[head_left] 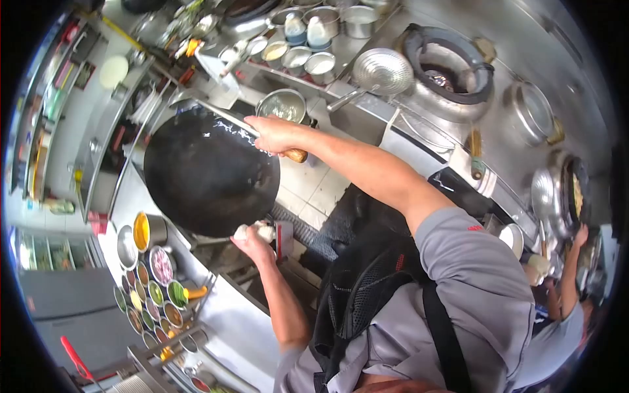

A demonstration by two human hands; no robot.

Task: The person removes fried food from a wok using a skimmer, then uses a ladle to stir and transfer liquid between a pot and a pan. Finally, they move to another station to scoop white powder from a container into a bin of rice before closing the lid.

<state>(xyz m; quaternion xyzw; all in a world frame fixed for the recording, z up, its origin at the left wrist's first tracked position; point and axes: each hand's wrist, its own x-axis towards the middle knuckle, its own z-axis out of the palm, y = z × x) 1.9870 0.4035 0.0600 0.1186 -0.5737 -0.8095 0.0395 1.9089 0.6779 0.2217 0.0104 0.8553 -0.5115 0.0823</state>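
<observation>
At the far left of the frame, wall shelving [60, 105] stands above a grey steel cabinet [72, 285]. Just right of it, in the lower left, a round steel container of orange-yellow liquid [141, 230] sits beside small round tubs of green, pink and brown ingredients [156, 292] on the steel counter [244, 321].

Left of centre is a large, round, black metal wok [203, 173], its dark inner face showing with a few bright glints near the upper right rim. A long, slim metal cooking tool with a brown wooden handle end [297, 156] runs along that rim, its long axis slanting from upper left down to lower right; its head lies near the wok's upper left edge.

The left hand [254, 245] is at the wok's lower right rim, fingers closed around a bunched white cloth [257, 232]; whether a wok handle lies under the cloth cannot be told. From this grip the wok spreads up and to the left. The right hand [275, 134] is clenched on the tool near its wooden end, at the wok's upper right edge. The left hand is nearer the wok's lower rim, the right nearer its upper one.

Beyond the right hand is a round steel pot [282, 103]; farther right, a perforated steel strainer [382, 71] rests beside a round, dark-rimmed burner [448, 69]. At the lower right, another person's hand [580, 234] reaches toward a round pan.
</observation>
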